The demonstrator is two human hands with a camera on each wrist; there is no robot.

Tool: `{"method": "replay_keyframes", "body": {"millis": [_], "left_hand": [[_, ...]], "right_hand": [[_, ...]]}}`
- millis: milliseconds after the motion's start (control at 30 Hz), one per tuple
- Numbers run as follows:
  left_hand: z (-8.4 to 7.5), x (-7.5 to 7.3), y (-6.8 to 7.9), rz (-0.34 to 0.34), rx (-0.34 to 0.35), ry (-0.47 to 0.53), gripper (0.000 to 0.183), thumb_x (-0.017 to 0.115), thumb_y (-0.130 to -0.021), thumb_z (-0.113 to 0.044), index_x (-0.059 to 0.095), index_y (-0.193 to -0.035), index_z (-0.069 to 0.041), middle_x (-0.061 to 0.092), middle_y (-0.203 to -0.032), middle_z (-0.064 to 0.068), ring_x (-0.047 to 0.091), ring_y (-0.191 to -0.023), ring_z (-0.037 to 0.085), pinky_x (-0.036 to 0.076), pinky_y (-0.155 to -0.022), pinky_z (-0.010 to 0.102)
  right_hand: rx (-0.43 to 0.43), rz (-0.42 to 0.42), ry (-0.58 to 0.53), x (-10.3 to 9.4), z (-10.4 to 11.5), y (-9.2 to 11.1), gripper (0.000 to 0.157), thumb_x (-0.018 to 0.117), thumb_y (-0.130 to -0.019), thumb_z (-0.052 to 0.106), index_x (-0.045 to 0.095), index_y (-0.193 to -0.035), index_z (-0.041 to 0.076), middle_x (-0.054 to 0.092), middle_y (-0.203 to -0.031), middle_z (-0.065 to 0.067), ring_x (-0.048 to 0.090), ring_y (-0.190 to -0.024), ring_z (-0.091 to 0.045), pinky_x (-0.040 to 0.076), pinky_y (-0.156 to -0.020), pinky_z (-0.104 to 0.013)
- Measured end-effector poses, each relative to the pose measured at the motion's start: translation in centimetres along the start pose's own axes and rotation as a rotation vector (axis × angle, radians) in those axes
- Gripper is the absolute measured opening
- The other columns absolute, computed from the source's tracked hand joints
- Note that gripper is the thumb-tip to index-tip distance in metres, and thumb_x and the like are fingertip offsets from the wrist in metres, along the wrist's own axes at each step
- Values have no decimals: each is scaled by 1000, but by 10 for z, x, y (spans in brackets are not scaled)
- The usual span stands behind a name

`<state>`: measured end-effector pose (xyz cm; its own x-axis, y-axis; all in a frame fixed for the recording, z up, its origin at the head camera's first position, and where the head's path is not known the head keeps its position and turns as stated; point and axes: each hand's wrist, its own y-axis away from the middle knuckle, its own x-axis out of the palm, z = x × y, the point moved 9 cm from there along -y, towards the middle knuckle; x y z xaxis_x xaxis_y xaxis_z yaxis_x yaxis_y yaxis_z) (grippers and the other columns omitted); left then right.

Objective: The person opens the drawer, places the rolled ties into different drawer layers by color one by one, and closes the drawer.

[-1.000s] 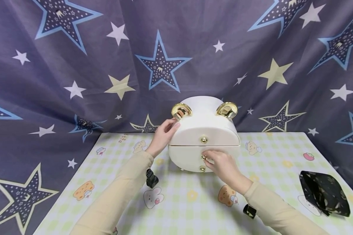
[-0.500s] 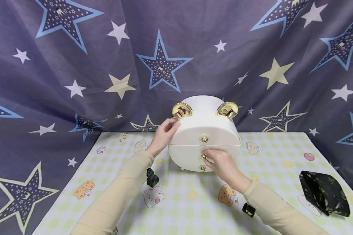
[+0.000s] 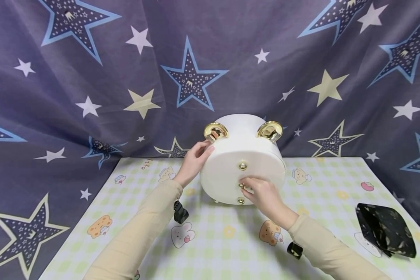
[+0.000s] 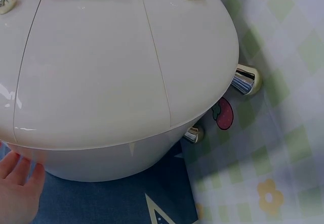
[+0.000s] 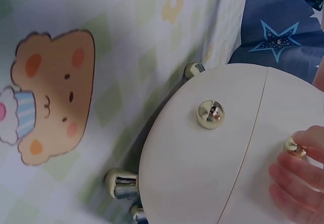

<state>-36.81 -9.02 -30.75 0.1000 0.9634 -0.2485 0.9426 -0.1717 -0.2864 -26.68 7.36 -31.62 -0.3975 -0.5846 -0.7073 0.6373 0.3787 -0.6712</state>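
Observation:
A glossy white rounded drawer box (image 3: 224, 163) stands on the table, its front split into three drawers by thin seams. Each drawer bears a gold knob, and two gold ear-shaped ornaments (image 3: 270, 131) sit on top. With thumb and fingers, my right hand (image 3: 266, 196) pinches the middle drawer knob (image 5: 293, 147). This middle drawer (image 4: 96, 72) lies flush with its neighbours. My left hand (image 3: 195, 161) rests against the box's upper left side below the ear, fingers extended along the wall in the left wrist view.
A dark patterned pouch (image 3: 386, 229) lies at the table's right. The table is covered by a green checked cloth (image 3: 227, 252) with cartoon prints. Close behind the box hangs a star-patterned curtain (image 3: 245, 89). Short gold feet (image 4: 246, 80) raise the box.
The dark gap above the middle drawer has closed to a faint seam as the drawer slid inward, with my right hand still on its knob. My left hand has stayed put.

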Motion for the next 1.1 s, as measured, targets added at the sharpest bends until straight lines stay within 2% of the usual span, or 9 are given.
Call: {"method": "replay_keyframes", "body": {"millis": [133,267,433,600,933,1100], "left_hand": [[-2,-1,2,-2,21,-14,35,52,-90,-24,51,-117,-2,41,-133,11,37,-124,20,30,-104,21],[-3,-1,2,-2,34,-11,34,52,-90,-21,51,-117,-1,41,-133,12,37,-124,20,31,-104,20],[-3,-2,2,-5,30,-10,33,52,-90,-21,52,-116,-1,42,-133,11,38,-123,19,31,-103,20],[-4,-2,2,-7,30,-9,33,53,-90,-22,52,-116,-1,42,-133,11,38,-123,19,31,-103,21],[-4,0,3,6,10,10,35,53,-89,-23,52,-117,-1,40,-135,10,37,-124,19,30,-104,21],[-18,1,9,21,-1,14,35,51,-91,-17,49,-118,4,38,-135,16,35,-125,24,29,-106,25]], "right_hand": [[83,52,-76,5,-7,4,24,70,-72,3,65,-95,7,66,-94,-4,61,-66,-12,54,-61,-22],[153,89,-123,8,-11,10,30,68,-74,2,63,-103,6,65,-99,-6,61,-68,-12,53,-63,-23],[168,41,-172,2,-11,15,30,67,-75,1,62,-105,7,65,-97,-5,60,-67,-10,53,-62,-23],[184,10,-214,-1,-12,21,27,66,-75,0,64,-100,8,66,-88,-4,60,-65,-8,54,-60,-23],[259,171,-231,26,-20,37,20,65,-74,2,66,-93,6,67,-86,-6,60,-63,-11,53,-58,-18],[299,210,-225,37,-26,42,19,65,-74,3,67,-92,8,67,-85,-4,61,-65,-11,52,-59,-18]]}}
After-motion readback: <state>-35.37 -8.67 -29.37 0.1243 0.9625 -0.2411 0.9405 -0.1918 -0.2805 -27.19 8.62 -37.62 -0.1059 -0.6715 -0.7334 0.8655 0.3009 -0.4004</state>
